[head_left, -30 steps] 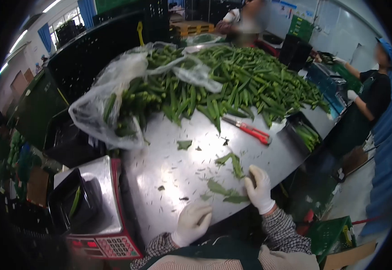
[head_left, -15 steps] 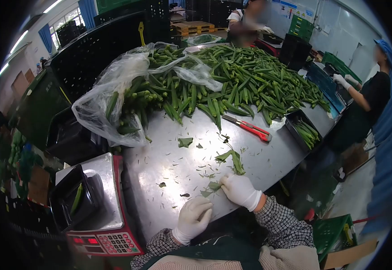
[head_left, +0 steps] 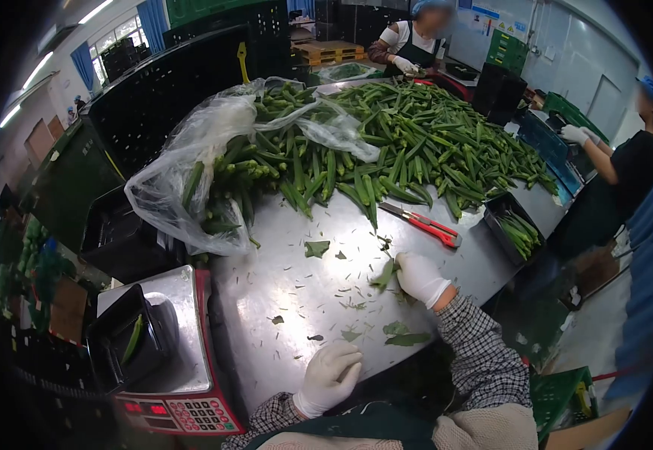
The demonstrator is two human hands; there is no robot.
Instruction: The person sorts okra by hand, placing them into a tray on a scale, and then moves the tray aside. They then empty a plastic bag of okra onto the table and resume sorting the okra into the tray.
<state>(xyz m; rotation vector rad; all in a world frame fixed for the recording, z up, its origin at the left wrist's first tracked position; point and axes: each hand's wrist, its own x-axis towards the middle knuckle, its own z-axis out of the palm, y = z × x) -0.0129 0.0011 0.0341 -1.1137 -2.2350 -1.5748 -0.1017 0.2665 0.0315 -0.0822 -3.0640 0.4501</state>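
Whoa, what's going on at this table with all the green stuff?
A person in white gloves works at a metal table heaped with okra. Their right hand is on a leaf scrap among loose trimmings; the left hand rests curled near the table's edge. A red-handled cutter lies beside the pile, and a black tray sits on a scale at left.

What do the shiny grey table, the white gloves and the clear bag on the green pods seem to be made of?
Shiny grey table: likely stainless steel, brushed; it gives a bright blurred glare. White gloves on the left hand and right hand: thin, matte, snug, probably latex or nitrile. Clear bag: thin plastic film, crinkled and glossy.
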